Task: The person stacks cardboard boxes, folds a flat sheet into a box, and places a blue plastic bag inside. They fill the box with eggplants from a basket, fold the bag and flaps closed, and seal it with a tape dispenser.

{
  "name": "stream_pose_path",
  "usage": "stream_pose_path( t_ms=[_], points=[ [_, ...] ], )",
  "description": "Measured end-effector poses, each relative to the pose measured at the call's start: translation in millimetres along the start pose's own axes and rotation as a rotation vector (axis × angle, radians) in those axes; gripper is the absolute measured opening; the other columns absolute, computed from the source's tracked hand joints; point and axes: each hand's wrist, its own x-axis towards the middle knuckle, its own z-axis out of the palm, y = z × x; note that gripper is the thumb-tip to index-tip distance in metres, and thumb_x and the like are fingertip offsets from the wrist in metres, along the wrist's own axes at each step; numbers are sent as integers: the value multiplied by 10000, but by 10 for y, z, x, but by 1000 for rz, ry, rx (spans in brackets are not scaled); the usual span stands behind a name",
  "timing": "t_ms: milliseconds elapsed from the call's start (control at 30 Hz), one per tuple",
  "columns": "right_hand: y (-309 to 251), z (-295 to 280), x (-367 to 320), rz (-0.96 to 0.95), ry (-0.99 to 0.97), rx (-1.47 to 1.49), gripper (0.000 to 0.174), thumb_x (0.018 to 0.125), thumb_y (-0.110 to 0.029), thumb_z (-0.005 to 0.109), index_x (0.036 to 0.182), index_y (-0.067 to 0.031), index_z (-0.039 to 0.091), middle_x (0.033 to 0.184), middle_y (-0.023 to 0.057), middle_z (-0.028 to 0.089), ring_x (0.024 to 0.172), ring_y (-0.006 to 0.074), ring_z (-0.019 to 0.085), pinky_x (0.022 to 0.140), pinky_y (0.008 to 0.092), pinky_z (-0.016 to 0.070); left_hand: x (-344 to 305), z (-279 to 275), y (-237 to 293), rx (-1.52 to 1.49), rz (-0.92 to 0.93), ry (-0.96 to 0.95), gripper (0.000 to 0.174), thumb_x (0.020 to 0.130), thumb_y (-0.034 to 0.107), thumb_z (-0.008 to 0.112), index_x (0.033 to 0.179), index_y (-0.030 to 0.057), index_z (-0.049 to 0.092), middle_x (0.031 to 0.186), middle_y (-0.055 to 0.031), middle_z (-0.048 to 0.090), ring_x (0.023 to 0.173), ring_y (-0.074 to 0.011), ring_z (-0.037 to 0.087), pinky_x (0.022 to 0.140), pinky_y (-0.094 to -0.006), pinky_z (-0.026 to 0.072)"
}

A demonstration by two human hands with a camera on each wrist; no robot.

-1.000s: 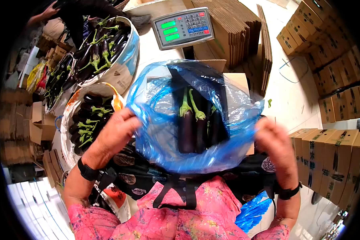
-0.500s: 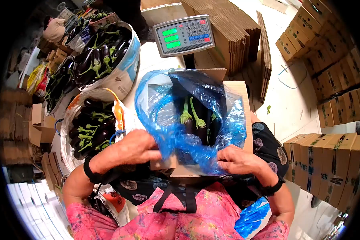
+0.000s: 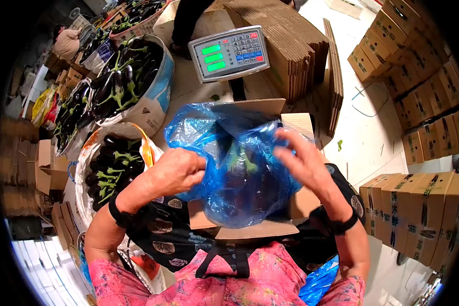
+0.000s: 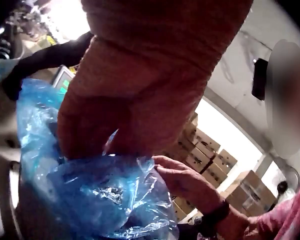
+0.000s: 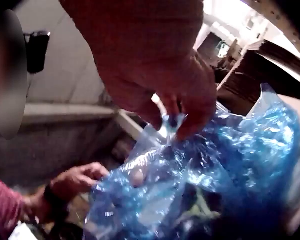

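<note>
A thin blue plastic bag (image 3: 260, 204) lines an open cardboard box (image 3: 257, 231) in front of the person. Dark eggplants (image 3: 244, 166) with green stems show through the film, their front part covered by it. At the bag's left side, the left hand (image 3: 176, 171) grips the gathered edge with curled fingers. The right hand (image 3: 307, 160) is over the bag's right side; in the right wrist view its fingertips pinch a raised bit of film. Crumpled film hides part of the box's inside.
A scale display (image 3: 229, 53) stands beyond the box, beside stacked flat cardboard (image 3: 285, 46). Baskets of eggplants, the nearer one white-rimmed (image 3: 81, 178), are at left. Packed cartons (image 3: 413, 214) line the right. Another person's dark-clothed leg (image 3: 186, 23) shows at the back.
The bag's near edge, first held wide open, has been drawn down and then folded up over the eggplants. Both hands came inward; the right one has since moved up and away from the near edge.
</note>
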Motion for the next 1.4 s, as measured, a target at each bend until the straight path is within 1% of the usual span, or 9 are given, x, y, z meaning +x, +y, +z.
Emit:
stream_pose_path(
  t_ms=[33, 100, 300, 433, 600, 867, 1233, 1300, 1400],
  points=[
    [-37, 15, -85, -88, -126, -94, 362, 915, -268, 649, 1173, -17, 606, 982, 151, 661, 817, 249, 650, 737, 355, 517, 2, -13, 67, 94, -55, -63, 153, 820, 168, 600, 804, 16, 599, 775, -171, 622, 781, -399, 611, 666, -489, 486],
    [-118, 161, -218, 266, -396, -301, 609, 838, -444, 704, 1240, -4, 580, 1106, 221, 645, 1015, 353, 630, 867, 425, 499, 91, 49, 75, 109, -26, 91, 141, 819, 167, 604, 832, 26, 605, 764, -166, 613, 772, -401, 611, 662, -493, 488],
    [540, 611, 55, 335, -221, -443, 373, 857, -327, 662, 980, 22, 614, 982, 302, 643, 976, 470, 606, 822, 525, 487, 562, 549, -159, -6, 46, 179, 180, 806, 168, 640, 937, 51, 602, 856, -175, 601, 802, -396, 610, 706, -494, 514],
    [607, 776, 190, 396, -165, -425, 320, 850, -283, 663, 939, 24, 644, 941, 297, 654, 918, 467, 630, 796, 526, 511, 616, 919, -138, 17, 58, 97, 345, 744, 88, 695, 1063, 42, 573, 986, -178, 536, 928, -387, 573, 774, -461, 492],
    [572, 811, 260, 334, -158, -512, 242, 826, -209, 662, 900, 21, 665, 886, 294, 660, 881, 464, 641, 788, 522, 521, 673, 1052, -117, 233, 135, 205, 320, 744, 48, 667, 1056, 68, 597, 966, -158, 522, 897, -355, 563, 748, -447, 486],
    [682, 725, 414, 251, -124, -544, 208, 784, -161, 665, 829, 42, 676, 856, 301, 655, 850, 457, 648, 771, 508, 528, 663, 1084, -22, 88, 56, 88, 212, 796, 4, 582, 1007, 22, 582, 937, -221, 497, 739, -399, 627, 633, -473, 523],
    [632, 633, 362, 213, -41, -604, 178, 810, -168, 666, 776, 6, 649, 799, 264, 651, 831, 447, 640, 741, 503, 530, 627, 783, -36, 64, 85, 4, 177, 804, 103, 676, 964, 58, 617, 894, -188, 573, 720, -397, 626, 641, -474, 515],
    [452, 489, 266, -31, 85, -485, 183, 855, -157, 631, 772, -3, 578, 775, 218, 634, 738, 443, 614, 655, 473, 513, 532, 500, 32, 77, 71, 48, 132, 819, 176, 706, 891, 82, 648, 751, -122, 608, 725, -362, 628, 638, -454, 509],
    [-4, 209, -6, 233, -102, 33, 127, 852, -91, 654, 934, 1, 624, 856, 160, 657, 700, 298, 633, 623, 348, 509, 392, 196, 5, -74, 87, 171, 141, 820, 185, 711, 838, 57, 654, 736, -136, 626, 737, -350, 630, 638, -427, 505]
  ],
)
